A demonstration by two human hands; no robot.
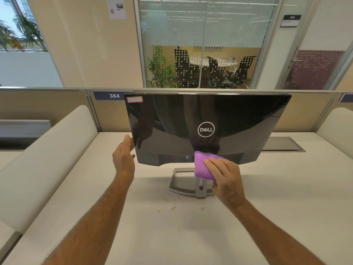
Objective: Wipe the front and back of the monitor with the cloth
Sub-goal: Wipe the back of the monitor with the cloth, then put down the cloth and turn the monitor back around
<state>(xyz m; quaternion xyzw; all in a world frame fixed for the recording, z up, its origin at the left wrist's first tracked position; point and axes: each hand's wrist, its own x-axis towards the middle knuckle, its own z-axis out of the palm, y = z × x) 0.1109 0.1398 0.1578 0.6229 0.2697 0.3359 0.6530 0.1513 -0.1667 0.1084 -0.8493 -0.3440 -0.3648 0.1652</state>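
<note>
At centre left of the frame, the left hand (123, 156) steadies the monitor (208, 129) by its left edge, fingers straight and relaxed. The monitor stands mid-frame on the desk (152, 226), glossy back facing the camera. Right of centre, the right hand (226, 178) grips the purple cloth (203, 165) against the monitor's lower back.

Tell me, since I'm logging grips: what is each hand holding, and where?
Right hand grips the purple cloth from its right side; left hand holds nothing.
</note>
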